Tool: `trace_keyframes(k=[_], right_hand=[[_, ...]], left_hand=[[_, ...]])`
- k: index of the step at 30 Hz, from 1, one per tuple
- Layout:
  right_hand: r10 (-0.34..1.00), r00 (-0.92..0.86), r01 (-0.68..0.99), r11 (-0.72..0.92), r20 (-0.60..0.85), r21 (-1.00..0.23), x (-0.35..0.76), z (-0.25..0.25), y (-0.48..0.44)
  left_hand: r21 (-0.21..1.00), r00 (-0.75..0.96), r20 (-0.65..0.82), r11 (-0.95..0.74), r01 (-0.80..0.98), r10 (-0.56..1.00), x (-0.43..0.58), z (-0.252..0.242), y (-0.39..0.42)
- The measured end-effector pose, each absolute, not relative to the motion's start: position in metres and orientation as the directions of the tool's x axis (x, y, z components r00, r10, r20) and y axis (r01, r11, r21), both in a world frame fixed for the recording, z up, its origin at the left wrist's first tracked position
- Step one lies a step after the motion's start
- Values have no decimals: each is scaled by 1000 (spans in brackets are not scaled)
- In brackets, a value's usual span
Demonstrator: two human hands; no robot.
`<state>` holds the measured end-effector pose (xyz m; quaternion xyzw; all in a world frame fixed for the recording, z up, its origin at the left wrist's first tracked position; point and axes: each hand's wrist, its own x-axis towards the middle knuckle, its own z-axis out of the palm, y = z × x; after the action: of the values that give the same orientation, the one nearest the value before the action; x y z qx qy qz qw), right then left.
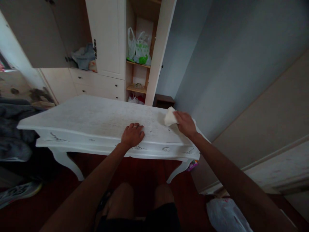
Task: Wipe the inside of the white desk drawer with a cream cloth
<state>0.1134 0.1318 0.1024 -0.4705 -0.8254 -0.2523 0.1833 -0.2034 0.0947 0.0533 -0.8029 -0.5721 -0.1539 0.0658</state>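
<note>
White table under a cream cloth, the work at a middle stage

White paint covers the table [72, 111], which stands across the view with its curved legs on the dark red floor [145, 170]. The right hand [185, 124] grasps a cream cloth [170, 116], bunched between the fingers, at the right part of the tabletop, close to the far edge. The left hand [132, 134] holds nothing; it rests with fingers loosely spread on the top, at the near edge, around the middle.

It seems to me that the surface is being wiped, and that this work is under way but not finished. Grey streaks [116, 124] show in the middle of the top, to the left of the cloth, and small dark spots [169, 130] lie just on the near side of it. Whether these are dirt or worn paint, I cannot tell. The left part looks more even, but one view does not prove that it was cleaned. What is left, in my judgement, is mainly the marked middle and the spots by the right hand.
</note>
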Motion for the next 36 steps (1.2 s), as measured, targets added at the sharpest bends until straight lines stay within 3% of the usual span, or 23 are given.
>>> trace_keyframes(k=[3, 8, 12, 15, 18, 21, 23, 25, 28, 30, 32, 34, 36], right_hand=[[762, -498, 867, 433, 415, 245, 101, 75, 141], [819, -345, 938, 315, 459, 143, 97, 45, 139], [862, -362, 929, 367, 355, 56, 101, 47, 140], [863, -320, 867, 433, 392, -246, 110, 54, 141], [833, -93, 700, 444, 545, -560, 127, 63, 139], [776, 210, 613, 370, 595, -698, 153, 71, 136], [745, 384, 534, 302, 545, -790, 172, 72, 133], [737, 499, 446, 232, 455, -864, 188, 70, 130], [734, 602, 315, 145, 316, -938, 202, 62, 124], [732, 632, 258, 111, 254, -960, 205, 56, 122], [734, 641, 233, 89, 222, -968, 204, 52, 123], [745, 632, 241, 76, 216, -968, 202, 49, 126], [763, 601, 281, 79, 239, -957, 200, 48, 130]], left_hand=[[71, 295, 331, -335, 939, 896, -204, 52, 95], [82, 303, 352, -351, 933, 886, -204, 49, 96], [99, 296, 353, -350, 932, 887, -204, 50, 96], [117, 302, 342, -359, 926, 890, -204, 51, 96], [151, 311, 327, -374, 915, 892, -207, 51, 98], [246, 321, 310, -402, 882, 895, -213, 48, 107], [385, 286, 319, -399, 832, 904, -217, 45, 116], [614, 203, 323, -368, 699, 924, -221, 44, 125], [925, 45, 288, -290, 245, 957, -230, 47, 134], [970, -63, 226, -230, -74, 972, -238, 52, 136], [941, -139, 145, -179, -286, 980, -245, 58, 137], [918, -160, 89, -143, -370, 983, -249, 63, 138], [939, -168, 94, -143, -312, 981, -249, 66, 141]])
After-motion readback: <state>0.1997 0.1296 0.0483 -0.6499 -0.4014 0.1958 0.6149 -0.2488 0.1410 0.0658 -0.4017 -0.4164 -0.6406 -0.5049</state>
